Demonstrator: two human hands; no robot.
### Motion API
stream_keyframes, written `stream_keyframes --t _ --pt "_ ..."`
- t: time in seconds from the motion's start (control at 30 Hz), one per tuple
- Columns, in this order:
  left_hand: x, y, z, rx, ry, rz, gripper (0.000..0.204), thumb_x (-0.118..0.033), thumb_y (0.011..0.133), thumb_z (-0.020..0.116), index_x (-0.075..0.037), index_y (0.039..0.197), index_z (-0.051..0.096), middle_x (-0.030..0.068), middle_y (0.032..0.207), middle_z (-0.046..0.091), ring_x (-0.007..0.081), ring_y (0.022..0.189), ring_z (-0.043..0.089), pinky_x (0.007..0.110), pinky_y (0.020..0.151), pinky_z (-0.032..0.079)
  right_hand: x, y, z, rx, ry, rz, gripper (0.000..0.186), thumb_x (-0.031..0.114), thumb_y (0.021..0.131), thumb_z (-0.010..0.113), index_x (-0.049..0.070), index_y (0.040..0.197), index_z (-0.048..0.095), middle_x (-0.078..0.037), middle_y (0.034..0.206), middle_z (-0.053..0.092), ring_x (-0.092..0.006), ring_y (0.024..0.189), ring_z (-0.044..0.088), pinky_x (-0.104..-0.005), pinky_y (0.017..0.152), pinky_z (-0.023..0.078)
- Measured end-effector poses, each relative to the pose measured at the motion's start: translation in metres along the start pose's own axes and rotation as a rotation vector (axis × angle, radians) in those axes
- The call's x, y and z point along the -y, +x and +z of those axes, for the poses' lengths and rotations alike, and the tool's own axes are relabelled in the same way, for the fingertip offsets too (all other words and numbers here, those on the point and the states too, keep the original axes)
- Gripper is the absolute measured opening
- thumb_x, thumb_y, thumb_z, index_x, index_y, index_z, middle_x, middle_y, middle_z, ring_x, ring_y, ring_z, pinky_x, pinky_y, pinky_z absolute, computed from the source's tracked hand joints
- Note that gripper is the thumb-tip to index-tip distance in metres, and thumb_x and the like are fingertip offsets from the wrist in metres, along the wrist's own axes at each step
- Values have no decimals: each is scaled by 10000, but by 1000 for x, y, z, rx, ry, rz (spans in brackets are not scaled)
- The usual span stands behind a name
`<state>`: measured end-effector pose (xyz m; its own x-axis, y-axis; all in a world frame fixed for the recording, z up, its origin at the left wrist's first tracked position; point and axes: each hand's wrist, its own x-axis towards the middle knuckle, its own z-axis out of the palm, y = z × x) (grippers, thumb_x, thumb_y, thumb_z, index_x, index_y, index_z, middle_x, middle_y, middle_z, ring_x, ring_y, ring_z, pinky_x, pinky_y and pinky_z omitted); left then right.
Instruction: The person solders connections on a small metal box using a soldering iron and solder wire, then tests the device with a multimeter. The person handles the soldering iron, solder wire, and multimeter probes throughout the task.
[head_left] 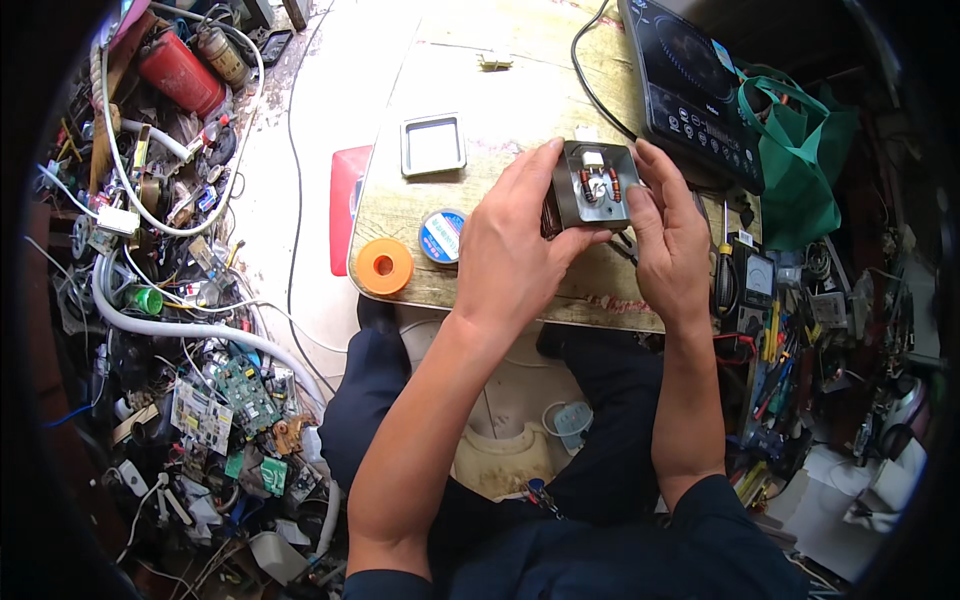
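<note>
Above the near part of the table I hold a small square dark-grey metal box (603,212) with its open side up. Inside it sit a white connector block, two brown banded parts and a bright metal plate; copper-coloured winding shows at its left side. My left hand (508,240) is closed round the left side, thumb along the near edge. My right hand (674,245) grips the right side, its thumb at the near right corner. A square rimmed frame (406,150) lies to the left. Closer in are a round tin (440,236) with a blue-and-white label and an orange ring-shaped spool (401,279).
A black induction cooktop (690,80) and a green bag (800,180) stand at the right. A screwdriver (725,255) and an analog meter (760,273) lie near the right table edge. Circuit boards (245,392), hoses and a red cylinder (180,75) crowd the left floor.
</note>
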<state>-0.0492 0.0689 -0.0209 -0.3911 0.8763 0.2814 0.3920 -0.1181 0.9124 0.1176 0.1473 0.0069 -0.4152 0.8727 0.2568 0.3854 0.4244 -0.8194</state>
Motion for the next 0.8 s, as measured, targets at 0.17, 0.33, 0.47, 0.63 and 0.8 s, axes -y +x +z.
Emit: stream_keyframes --t 0.17,0.33,0.47,0.63,0.8 --pt "5 -14 -6 41 -14 -6 859 -59 790 934 -8 1543 525 226 1353 707 343 1180 743 424 945 623 -1 -15 -5 44 3 -68 580 176 1022 759 -38 1528 572 -251 1411 700 -322 1290 695 -426 1071 546" --pt "1 -34 -7 75 35 65 816 8 787 881 -62 1519 527 198 1431 680 355 1246 724 426 984 615 9 -36 -22 153 -6 -26 814 154 872 911 -21 1573 533 -233 1495 656 -309 1329 674 -421 1093 536" --pt "8 -52 -6 102 71 131 829 88 752 806 -73 1509 509 241 1559 585 424 1309 670 447 1056 582 3 -59 -26 206 -25 -63 953 116 770 965 -3 1596 504 -247 1563 595 -358 1417 618 -423 1156 506" --pt "20 -55 -13 156 40 136 878 121 815 766 -94 1594 422 182 1617 553 337 1324 693 416 1057 610 -2 -74 -14 134 -37 -155 917 12 777 900 9 1596 486 -260 1571 568 -421 1455 564 -455 1179 496" --pt "17 -53 -20 233 92 76 917 99 827 774 -67 1638 378 232 1508 611 354 1330 684 434 1038 624 -10 -73 -10 53 -48 -246 856 -8 767 876 17 1549 528 -257 1544 586 -438 1443 564 -471 1179 500"
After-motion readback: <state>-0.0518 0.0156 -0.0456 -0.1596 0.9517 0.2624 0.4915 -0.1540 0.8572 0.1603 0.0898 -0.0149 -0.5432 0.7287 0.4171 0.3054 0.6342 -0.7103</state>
